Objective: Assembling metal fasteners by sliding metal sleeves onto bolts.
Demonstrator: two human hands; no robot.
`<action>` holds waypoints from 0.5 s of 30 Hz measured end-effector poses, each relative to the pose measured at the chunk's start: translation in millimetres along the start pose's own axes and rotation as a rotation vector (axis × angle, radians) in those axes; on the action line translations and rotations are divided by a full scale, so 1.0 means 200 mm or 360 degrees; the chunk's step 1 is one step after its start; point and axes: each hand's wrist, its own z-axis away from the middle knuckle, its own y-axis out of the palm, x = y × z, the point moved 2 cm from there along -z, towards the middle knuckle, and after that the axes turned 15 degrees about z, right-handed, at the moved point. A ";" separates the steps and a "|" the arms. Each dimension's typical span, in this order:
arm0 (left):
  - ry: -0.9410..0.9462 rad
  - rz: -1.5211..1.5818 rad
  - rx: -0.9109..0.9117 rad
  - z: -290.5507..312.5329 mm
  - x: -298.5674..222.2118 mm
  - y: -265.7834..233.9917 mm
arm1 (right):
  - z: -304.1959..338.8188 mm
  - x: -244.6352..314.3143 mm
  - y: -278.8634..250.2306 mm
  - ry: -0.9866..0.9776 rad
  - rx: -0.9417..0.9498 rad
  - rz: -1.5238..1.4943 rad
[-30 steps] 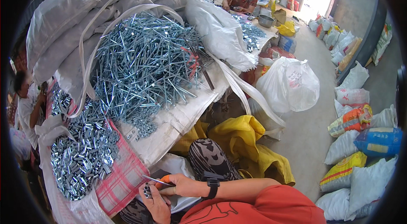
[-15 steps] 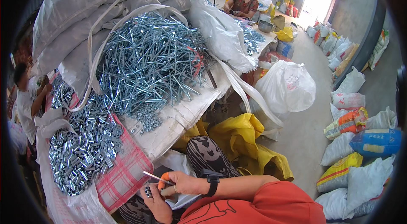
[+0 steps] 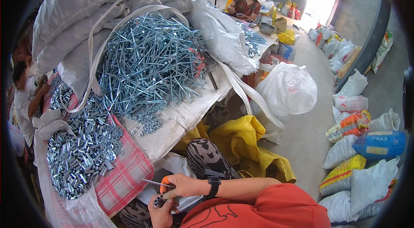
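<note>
My left hand [image 3: 161, 216] is closed around a few short metal sleeves [image 3: 158, 202], their round dark ends facing up. Right beside it, my right hand [image 3: 185, 185] pinches a long thin bolt [image 3: 152, 182], which juts out to the left. One right finger wears an orange cover [image 3: 164, 180], and a dark band circles that wrist. Both hands are low over my lap, touching or nearly so. To their left lies a heap of shiny metal sleeves [image 3: 82, 163]. Farther off is a large pile of long bolts [image 3: 146, 55], with small nuts [image 3: 146, 121] along its near edge.
A red-and-white checked cloth [image 3: 125, 150] covers the table's near corner. Stuffed white sacks [image 3: 69, 8] are stacked behind the bolts. Yellow sacking [image 3: 241, 137] hangs beside my knee. Filled bags [image 3: 345, 185] line the right side. One person [image 3: 246, 6] sits at the far end, another [image 3: 26, 98] at left.
The bolt in my right hand has tipped flatter and shifted slightly left. My right fingers have come closer to the sleeves in my left hand. The whole view has shifted a little.
</note>
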 end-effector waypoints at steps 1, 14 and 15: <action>0.0011 0.0040 -0.0014 0.00 0.00 0.01 | 0.00 0.00 0.00 0.0002 -0.0004 0.0000; 0.0009 0.0041 0.0026 -0.05 0.03 0.00 | 0.01 -0.05 -0.04 -0.0140 -0.0079 0.0282; 0.0049 0.0008 0.0031 -0.04 0.03 0.00 | 0.00 -0.05 -0.04 -0.0142 -0.0077 0.0281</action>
